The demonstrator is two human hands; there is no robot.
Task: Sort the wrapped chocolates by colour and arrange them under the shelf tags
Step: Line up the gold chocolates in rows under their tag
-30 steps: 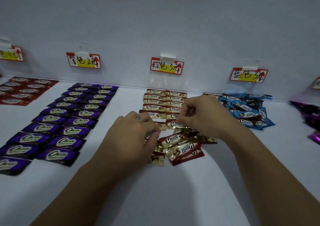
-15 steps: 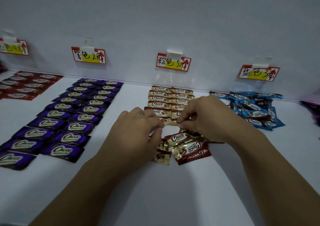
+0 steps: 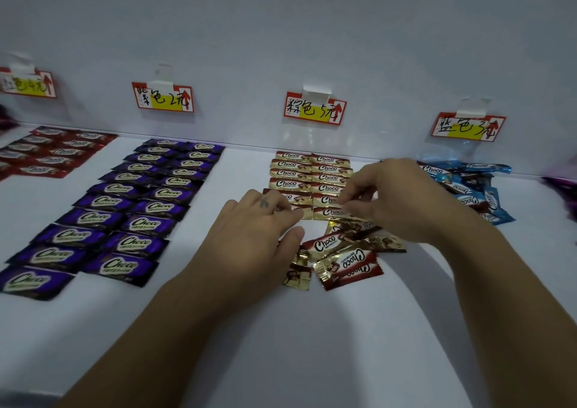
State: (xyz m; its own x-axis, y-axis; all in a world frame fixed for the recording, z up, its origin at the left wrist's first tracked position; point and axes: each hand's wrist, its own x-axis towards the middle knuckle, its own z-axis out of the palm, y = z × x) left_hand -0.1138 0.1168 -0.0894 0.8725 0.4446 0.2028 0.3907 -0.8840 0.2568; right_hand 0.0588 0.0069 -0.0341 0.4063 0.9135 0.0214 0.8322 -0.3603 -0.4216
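The white shelf (image 3: 312, 329) carries four colour groups. The purple chocolates (image 3: 137, 208) lie in two long, tidy columns. The red chocolates (image 3: 56, 151) at far left are ordered too. The blue chocolates (image 3: 468, 189) at right are an unsorted heap.

Both hands work at the near end of the brown rows (image 3: 309, 173), which run in two columns under the middle tag. The right hand (image 3: 396, 201) pinches the edge of the front brown wrapper (image 3: 327, 212) in the right column. The left hand (image 3: 259, 236) curls over the end of the left column, but whether it grips a wrapper cannot be told.

Just nearer lies the loose brown pile (image 3: 343, 257), touching the rows' end. The wrappers look slick and light, so a dragged wrist or sleeve could likely skew the finished columns or scatter the pile. The right forearm passes near the blue heap and could nudge a blue piece into the brown.

Every wrapper reads "Choco". The handwritten tags read 5元 on the brown tag (image 3: 315, 108), 2元 on the purple tag (image 3: 162, 97), 3元 on the blue tag (image 3: 468, 126), and 4元 on the red tag (image 3: 28, 84).
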